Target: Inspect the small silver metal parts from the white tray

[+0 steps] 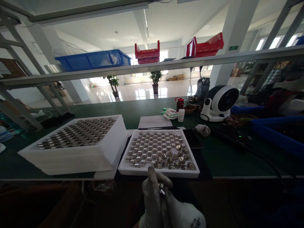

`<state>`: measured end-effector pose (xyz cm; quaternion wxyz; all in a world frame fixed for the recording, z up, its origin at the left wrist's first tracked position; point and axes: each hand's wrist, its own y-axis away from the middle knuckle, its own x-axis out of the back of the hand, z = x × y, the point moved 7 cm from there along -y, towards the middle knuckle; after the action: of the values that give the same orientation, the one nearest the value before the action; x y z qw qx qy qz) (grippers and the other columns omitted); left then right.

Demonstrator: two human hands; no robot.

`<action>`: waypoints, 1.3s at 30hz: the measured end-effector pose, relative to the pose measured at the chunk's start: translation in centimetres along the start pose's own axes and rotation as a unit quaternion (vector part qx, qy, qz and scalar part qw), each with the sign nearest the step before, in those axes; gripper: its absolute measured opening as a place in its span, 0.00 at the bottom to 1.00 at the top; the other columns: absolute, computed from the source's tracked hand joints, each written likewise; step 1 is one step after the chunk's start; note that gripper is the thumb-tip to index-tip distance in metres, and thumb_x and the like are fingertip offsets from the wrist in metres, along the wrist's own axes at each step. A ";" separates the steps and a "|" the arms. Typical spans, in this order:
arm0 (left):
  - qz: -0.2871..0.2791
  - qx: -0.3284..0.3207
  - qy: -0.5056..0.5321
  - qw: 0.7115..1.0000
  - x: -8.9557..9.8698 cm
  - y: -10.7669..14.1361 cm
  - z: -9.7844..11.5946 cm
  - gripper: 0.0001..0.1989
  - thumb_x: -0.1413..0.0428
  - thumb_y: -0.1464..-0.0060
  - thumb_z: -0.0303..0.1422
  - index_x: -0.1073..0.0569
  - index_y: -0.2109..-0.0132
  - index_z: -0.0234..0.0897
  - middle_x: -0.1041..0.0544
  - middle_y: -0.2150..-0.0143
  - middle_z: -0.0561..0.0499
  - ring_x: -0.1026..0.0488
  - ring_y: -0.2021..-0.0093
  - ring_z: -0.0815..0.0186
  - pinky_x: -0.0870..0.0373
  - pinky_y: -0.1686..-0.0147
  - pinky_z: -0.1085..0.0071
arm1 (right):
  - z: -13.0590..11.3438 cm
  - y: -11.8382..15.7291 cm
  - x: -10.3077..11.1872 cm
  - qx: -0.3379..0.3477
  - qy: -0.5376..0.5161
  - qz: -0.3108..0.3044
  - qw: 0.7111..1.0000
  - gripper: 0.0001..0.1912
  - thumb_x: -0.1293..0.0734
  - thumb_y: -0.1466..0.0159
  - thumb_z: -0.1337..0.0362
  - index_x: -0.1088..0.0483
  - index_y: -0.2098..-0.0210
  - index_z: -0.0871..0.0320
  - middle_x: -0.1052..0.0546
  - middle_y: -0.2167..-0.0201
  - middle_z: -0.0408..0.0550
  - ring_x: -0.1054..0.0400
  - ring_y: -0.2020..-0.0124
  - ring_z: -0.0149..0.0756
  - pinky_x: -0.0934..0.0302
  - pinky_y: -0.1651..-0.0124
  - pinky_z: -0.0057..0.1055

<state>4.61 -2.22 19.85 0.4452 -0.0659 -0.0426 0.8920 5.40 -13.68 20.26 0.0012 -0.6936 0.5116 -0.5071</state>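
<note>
Table (pixel 130 110) with a green top is the biggest thing here. On its left sits a tall white stack (pixel 71 161), its top full of shiny metal bits. Just beside it is a flat white tray (pixel 156 172), near the front edge of the table. Bits sit in tidy rows at the back and left, but the loose bits (pixel 179 160) at the front right lie in a mess. A bump from an arm could shove the tray and shake the tidy rows into that mess.

The 2 hands wear pale gloves and are pressed together in front of the table, just below the tray. The left hand (pixel 152 199) and right hand (pixel 178 207) close around 1 little metal piece (pixel 161 191), which looks pinched between them. I cannot tell which fingers hold it tightest.

The piece looks smooth, so it could slip if the gloves slide. The table is not under it, so it might fall past the edge, roll away and get a dent.
</note>
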 end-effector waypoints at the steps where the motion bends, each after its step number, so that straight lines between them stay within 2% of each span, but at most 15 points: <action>1: -0.004 -0.003 -0.014 1.000 -0.1 -0.2 0.5 0.33 0.59 0.27 0.48 0.24 0.75 0.40 0.22 0.77 0.48 0.24 0.74 0.63 0.23 0.63 0.67 | 0.2 -0.1 -0.2 0.019 0.011 0.001 1.000 0.21 0.42 0.27 0.63 0.20 0.69 0.51 0.25 0.87 0.43 0.30 0.90 0.38 0.46 0.89 0.28; 3: -0.033 -0.024 -0.072 0.997 -0.7 -1.1 1.9 0.34 0.63 0.26 0.47 0.23 0.72 0.38 0.21 0.73 0.47 0.23 0.71 0.63 0.24 0.62 0.69 | 0.9 -0.4 0.2 0.029 0.013 0.021 0.999 0.20 0.40 0.28 0.62 0.21 0.71 0.51 0.24 0.86 0.43 0.30 0.89 0.37 0.45 0.88 0.27; 5: -0.119 -0.082 -0.182 0.973 -2.4 -2.7 3.6 0.34 0.68 0.25 0.43 0.20 0.64 0.37 0.17 0.63 0.45 0.20 0.62 0.63 0.23 0.55 0.68 | 1.6 -0.4 2.1 0.015 0.011 0.088 0.996 0.18 0.41 0.26 0.59 0.19 0.60 0.52 0.19 0.79 0.45 0.24 0.83 0.38 0.36 0.81 0.27; 6: -0.169 -0.119 -0.244 0.947 -3.6 -3.6 4.3 0.32 0.68 0.25 0.40 0.20 0.57 0.36 0.17 0.56 0.44 0.20 0.55 0.62 0.24 0.50 0.68 | 2.0 -0.3 3.2 0.000 0.001 0.128 0.992 0.17 0.41 0.25 0.58 0.20 0.54 0.53 0.17 0.75 0.47 0.22 0.79 0.38 0.31 0.76 0.27; 8: -0.242 -0.176 -0.326 0.897 -5.9 -5.7 5.0 0.23 0.60 0.26 0.37 0.21 0.47 0.37 0.19 0.45 0.44 0.23 0.44 0.60 0.30 0.39 0.64 | 2.7 0.0 4.9 -0.041 -0.039 0.183 0.982 0.17 0.41 0.24 0.58 0.22 0.49 0.55 0.16 0.70 0.48 0.20 0.73 0.36 0.27 0.67 0.26; 10: -0.280 -0.192 -0.380 0.860 -7.9 -8.0 4.7 0.17 0.53 0.29 0.35 0.23 0.43 0.37 0.22 0.39 0.41 0.26 0.40 0.55 0.35 0.34 0.56 | 3.5 0.3 5.4 -0.080 -0.077 0.185 0.977 0.16 0.39 0.25 0.58 0.22 0.51 0.56 0.17 0.71 0.47 0.20 0.72 0.35 0.27 0.65 0.23; 13: -0.327 -0.189 -0.468 0.799 -10.7 -10.6 3.0 0.15 0.47 0.31 0.33 0.22 0.45 0.30 0.21 0.43 0.36 0.25 0.41 0.48 0.34 0.37 0.48 | 4.4 0.7 5.4 -0.114 -0.093 0.179 0.973 0.18 0.39 0.25 0.55 0.21 0.53 0.57 0.20 0.76 0.47 0.21 0.75 0.36 0.28 0.65 0.24; 17: -0.372 -0.191 -0.542 0.728 -13.4 -12.4 1.1 0.14 0.49 0.30 0.27 0.24 0.42 0.30 0.21 0.43 0.39 0.24 0.41 0.55 0.30 0.38 0.51 | 5.3 1.2 5.3 -0.134 -0.104 0.176 0.970 0.20 0.39 0.25 0.51 0.20 0.52 0.56 0.21 0.77 0.47 0.23 0.76 0.36 0.28 0.66 0.25; 20: -0.395 -0.202 -0.573 0.689 -15.1 -13.1 1.0 0.15 0.48 0.29 0.28 0.26 0.39 0.33 0.23 0.39 0.41 0.25 0.40 0.57 0.30 0.38 0.51 | 5.9 1.2 5.5 -0.146 -0.139 0.171 0.964 0.18 0.39 0.25 0.51 0.20 0.52 0.52 0.21 0.77 0.43 0.23 0.77 0.32 0.29 0.67 0.21; 24: -0.446 -0.201 -0.608 0.625 -17.6 -13.6 1.0 0.15 0.43 0.32 0.32 0.25 0.41 0.34 0.21 0.43 0.43 0.24 0.42 0.55 0.28 0.40 0.49 | 6.1 1.0 6.3 -0.151 -0.163 0.183 0.958 0.15 0.38 0.26 0.53 0.21 0.54 0.52 0.20 0.75 0.42 0.23 0.75 0.30 0.31 0.67 0.17; 27: -0.451 -0.189 -0.634 0.599 -18.8 -14.1 0.6 0.17 0.42 0.32 0.33 0.27 0.39 0.34 0.21 0.45 0.42 0.23 0.44 0.54 0.26 0.43 0.48 | 6.2 0.9 6.8 -0.147 -0.164 0.187 0.957 0.15 0.38 0.26 0.53 0.21 0.54 0.51 0.21 0.76 0.39 0.26 0.77 0.27 0.32 0.67 0.15; 30: -0.452 -0.177 -0.638 0.598 -19.4 -14.5 0.0 0.20 0.41 0.34 0.32 0.29 0.37 0.34 0.22 0.45 0.42 0.23 0.45 0.53 0.26 0.43 0.47 | 6.2 0.6 7.2 -0.112 -0.150 0.185 0.965 0.14 0.38 0.26 0.55 0.21 0.54 0.52 0.20 0.75 0.39 0.25 0.78 0.27 0.33 0.69 0.15; 33: -0.456 -0.168 -0.600 0.635 -19.3 -14.7 0.0 0.22 0.37 0.39 0.30 0.29 0.39 0.34 0.22 0.46 0.42 0.24 0.45 0.52 0.27 0.43 0.46 | 6.2 0.5 7.5 -0.084 -0.124 0.183 0.972 0.14 0.37 0.27 0.57 0.21 0.55 0.53 0.17 0.72 0.42 0.21 0.76 0.30 0.32 0.71 0.14; 36: -0.450 -0.158 -0.507 0.718 -17.9 -14.9 1.8 0.23 0.36 0.44 0.26 0.27 0.42 0.33 0.23 0.48 0.43 0.24 0.48 0.55 0.26 0.45 0.51 | 6.7 0.7 7.6 -0.124 -0.121 0.196 0.965 0.16 0.38 0.26 0.54 0.20 0.55 0.53 0.15 0.69 0.46 0.19 0.72 0.33 0.31 0.70 0.15; 39: -0.433 -0.134 -0.366 0.813 -14.8 -14.3 4.8 0.15 0.40 0.42 0.27 0.26 0.47 0.33 0.25 0.49 0.44 0.25 0.53 0.61 0.24 0.52 0.63 | 7.5 1.1 7.8 -0.176 -0.125 0.210 0.954 0.18 0.39 0.26 0.52 0.20 0.54 0.54 0.14 0.66 0.47 0.17 0.66 0.36 0.29 0.67 0.15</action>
<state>23.98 -5.56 27.67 0.7237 0.2318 -0.3453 0.5507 9.56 -23.59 21.50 0.0494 -0.6175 0.7227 -0.3066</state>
